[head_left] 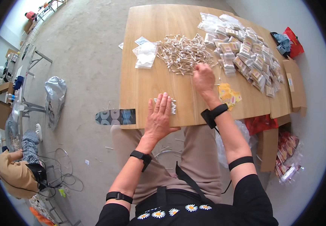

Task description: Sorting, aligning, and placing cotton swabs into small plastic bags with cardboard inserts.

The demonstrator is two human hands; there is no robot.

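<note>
My left hand (158, 119) lies flat near the front edge of the wooden table, fingers stretched out over a small batch of cotton swabs (173, 107). Swab tips show on the right side of those fingers. At the near right border of a large loose pile of cotton swabs (183, 52), my right hand (203, 79) is closed, its fingers curled in. Whatever it may be holding is hidden. To the right of this hand are a stray swab (219, 75) and several yellow cards (229, 95).
Filled clear packets of swabs (249, 52) are heaped on the table's right side. Flat clear bags (146, 54) lie left of the pile. A patterned strip (116, 116) juts past the left edge. Cardboard boxes (267, 150) stand at right. Another person (19, 175) sits at far left.
</note>
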